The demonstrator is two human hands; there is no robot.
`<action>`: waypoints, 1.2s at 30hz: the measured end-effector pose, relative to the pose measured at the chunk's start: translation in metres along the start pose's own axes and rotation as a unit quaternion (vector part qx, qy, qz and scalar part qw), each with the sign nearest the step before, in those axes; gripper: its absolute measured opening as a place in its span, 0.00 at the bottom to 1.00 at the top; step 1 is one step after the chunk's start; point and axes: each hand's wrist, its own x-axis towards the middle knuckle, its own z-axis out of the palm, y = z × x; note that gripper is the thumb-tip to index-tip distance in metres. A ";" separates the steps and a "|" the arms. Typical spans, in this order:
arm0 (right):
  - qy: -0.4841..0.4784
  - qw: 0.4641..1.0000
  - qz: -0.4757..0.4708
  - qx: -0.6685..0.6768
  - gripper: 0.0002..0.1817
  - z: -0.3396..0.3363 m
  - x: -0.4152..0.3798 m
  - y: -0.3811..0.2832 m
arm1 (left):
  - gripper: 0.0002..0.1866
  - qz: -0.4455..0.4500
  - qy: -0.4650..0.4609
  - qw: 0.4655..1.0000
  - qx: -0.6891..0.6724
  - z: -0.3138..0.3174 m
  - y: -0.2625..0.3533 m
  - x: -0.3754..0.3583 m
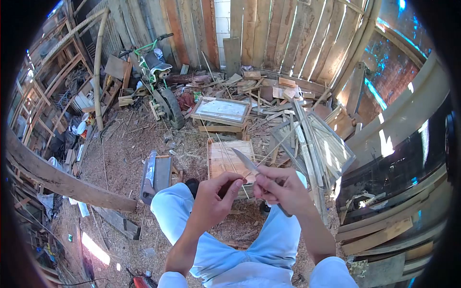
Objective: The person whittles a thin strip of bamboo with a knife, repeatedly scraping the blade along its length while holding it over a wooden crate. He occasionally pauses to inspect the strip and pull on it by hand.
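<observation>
My right hand [288, 189] is closed round a knife [245, 161], its pale blade pointing up and to the left and the dark end of its handle showing below the fist. In a pinch between thumb and forefinger, my left hand [215, 199] holds a thin wooden strip [248, 176]. The strip runs toward the knife hand, close to the base of the blade. Both hands are above my lap, over my light blue trousers [175, 204]. Beyond them stands a shallow wooden box [230, 165], with long thin strips crossing over it.
A framed panel [222, 109] lies behind the box. Slats and a mesh frame [331, 149] lean at the right. A small motorbike [161, 86] stands at the back left, near a wood scrap pile [269, 91]. A thick beam [67, 175] crosses the left side.
</observation>
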 end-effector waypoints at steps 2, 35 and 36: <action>0.005 1.000 -0.004 -0.017 0.14 -0.006 -0.002 -0.004 | 0.06 0.002 -0.002 1.000 0.002 0.001 0.001 -0.004; 0.009 0.996 0.079 0.047 0.16 -0.003 -0.016 -0.015 | 0.05 0.190 0.097 0.961 0.178 0.019 0.005 -0.012; 0.003 0.996 0.074 0.043 0.15 -0.004 -0.015 -0.016 | 0.05 0.181 0.094 0.963 0.177 0.018 0.005 -0.012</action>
